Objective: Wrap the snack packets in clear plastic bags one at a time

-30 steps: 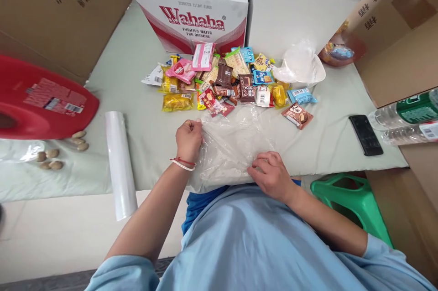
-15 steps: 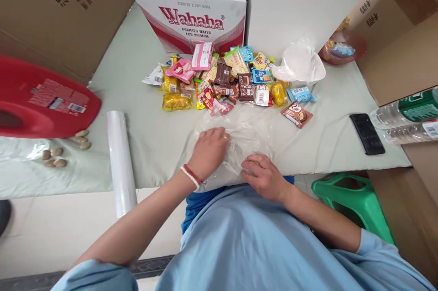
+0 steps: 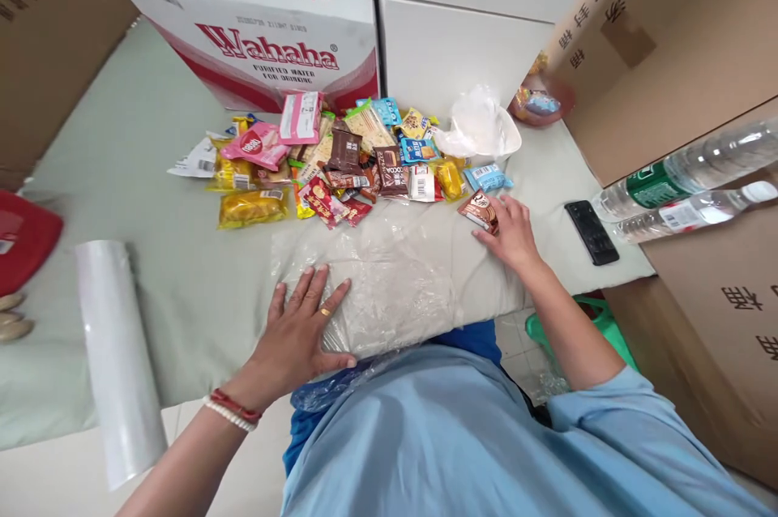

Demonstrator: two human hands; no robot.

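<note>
A clear plastic sheet (image 3: 389,274) lies flat on the pale green table cover (image 3: 158,258) in front of me. My left hand (image 3: 301,331) rests on the sheet's left edge, palm down with fingers spread. My right hand (image 3: 510,233) reaches to the right of the sheet, its fingertips on a brown snack packet (image 3: 480,211). A heap of several small snack packets (image 3: 340,160) lies just beyond the sheet.
A white roll of film (image 3: 115,355) lies at the left, a red plastic thing (image 3: 24,237) beyond it. A Wahaha carton (image 3: 261,39) and white boxes stand behind the snacks. A white bag (image 3: 480,128), a black phone (image 3: 591,232), two water bottles (image 3: 686,185) and brown cartons lie right.
My left hand slid to the sheet's left edge and flattened out. My right hand left the sheet and reached right to the brown packet. The view shifted right.
</note>
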